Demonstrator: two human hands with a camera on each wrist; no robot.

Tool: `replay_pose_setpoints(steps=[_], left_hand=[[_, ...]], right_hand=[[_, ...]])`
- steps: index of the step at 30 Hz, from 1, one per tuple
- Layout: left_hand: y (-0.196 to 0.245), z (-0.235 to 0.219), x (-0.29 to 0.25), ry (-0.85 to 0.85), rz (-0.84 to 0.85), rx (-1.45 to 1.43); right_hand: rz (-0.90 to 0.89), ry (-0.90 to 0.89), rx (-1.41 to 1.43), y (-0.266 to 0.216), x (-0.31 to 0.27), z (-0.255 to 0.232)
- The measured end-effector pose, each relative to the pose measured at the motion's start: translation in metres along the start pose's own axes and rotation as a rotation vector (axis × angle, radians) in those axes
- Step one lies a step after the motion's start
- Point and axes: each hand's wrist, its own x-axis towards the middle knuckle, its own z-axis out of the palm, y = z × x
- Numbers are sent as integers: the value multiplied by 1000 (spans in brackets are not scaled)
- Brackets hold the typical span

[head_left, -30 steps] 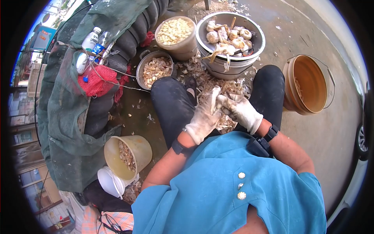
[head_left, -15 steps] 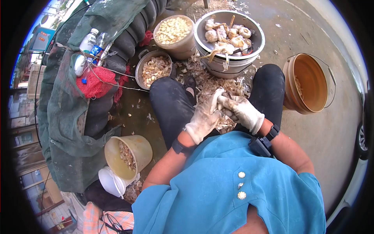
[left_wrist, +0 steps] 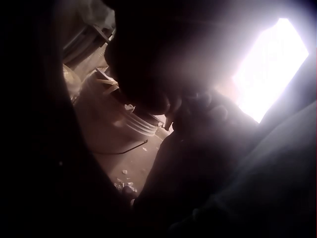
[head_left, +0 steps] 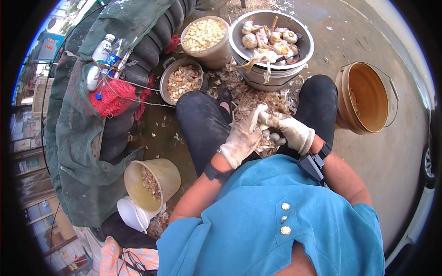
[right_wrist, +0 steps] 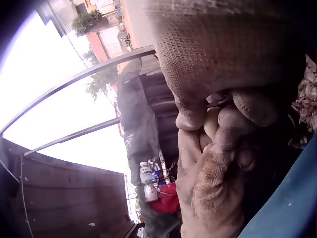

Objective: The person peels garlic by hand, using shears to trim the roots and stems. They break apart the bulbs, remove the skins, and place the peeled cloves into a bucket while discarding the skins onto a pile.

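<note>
Both hands wear soiled whitish work gloves and meet between the knees in the head view. The left hand [head_left: 243, 138] and the right hand [head_left: 294, 132] hold a pale garlic clove [right_wrist: 211, 124] between their fingertips. In the right wrist view the right hand [right_wrist: 218, 59] is above, its thumb and curled fingers around the clove, and the left hand [right_wrist: 210, 193] grips from below. Fingers hide most of the clove. The left wrist view is mostly dark. Ahead, whole garlic bulbs [head_left: 282, 47] fill a grey basin [head_left: 309, 50] set on a bucket.
Peeled cloves [head_left: 205, 34] fill a bucket [head_left: 214, 60] at the front left, beside a pot [head_left: 164, 87] of cloves and skins. Papery skins [head_left: 241, 94] litter the ground. A brown bucket [head_left: 375, 101] stands right; a yellowish bucket [head_left: 169, 179] leans lower left. Bottles [head_left: 103, 49] lie on netting.
The right hand has shifted slightly right and its fingers have spread a little from the left hand, so more of its grey fingertips show. The left hand stays nearly in place.
</note>
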Motion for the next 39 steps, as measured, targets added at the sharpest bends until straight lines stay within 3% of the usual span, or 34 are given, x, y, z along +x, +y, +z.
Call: replay_pose_setpoints(steps=[4, 6, 8, 11, 12, 14, 16, 17, 19, 20, 22, 24, 27, 28, 30, 32, 33, 34, 36, 37, 39], left_hand=[[-1, -10, 0, 35, 1, -48], [15, -15, -4, 83, -79, -253], [4, -24, -1, 111, -45, -274], [-1, -29, 1, 119, -54, -639], [-2, -29, 3, 119, -53, -639], [2, -25, 10, 237, -189, -650], [10, -14, 12, 277, -210, -722], [14, -11, 13, 317, -229, -795], [-8, -18, 17, 243, -174, -786], [-8, -18, 18, 171, -120, -776], [-9, -19, 18, 136, -143, -762], [-3, -18, 17, 105, -167, -747], [-1, -18, 17, 23, -222, -543], [-3, -17, 18, 22, -165, -438], [-14, -21, 21, 20, -100, -330], [-19, -27, 26, 20, 66, 224], [-14, -29, 22, 22, -198, -378], [-9, -28, 19, 14, -245, -764], [2, -20, 22, 172, -260, -769], [0, -22, 20, 168, -254, -766], [-6, -32, 18, 146, -152, -450]], right_hand=[[17, -98, 37, 2, 1, -12], [-13, -75, 26, 1, -2, -11], [-2, -3, 39, 0, -5, -12], [-12, 52, 117, -1, -10, -9], [-12, 52, 116, -1, -9, -7], [-117, 74, -41, 0, -8, -3], [-121, 85, -101, -2, -6, 1], [-186, 141, -310, -4, -3, 7], [-325, 254, -657, -4, 0, 17], [-499, 273, -691, 4, 5, 20], [-549, 246, -553, 11, 11, 24], [-537, 287, -635, 9, 12, 24], [-458, 301, -739, 3, 14, 23], [-392, 275, -762, 2, 14, 23], [-439, 254, -678, 2, 12, 22], [-495, 236, -594, -3, 7, 20], [-419, 217, -599, -9, 1, 18], [-344, 199, -604, -13, -4, 13], [-481, 275, -540, -11, -10, -4], [-447, 340, -431, -20, -22, -9], [-474, 500, -330, -46, -49, -20]])
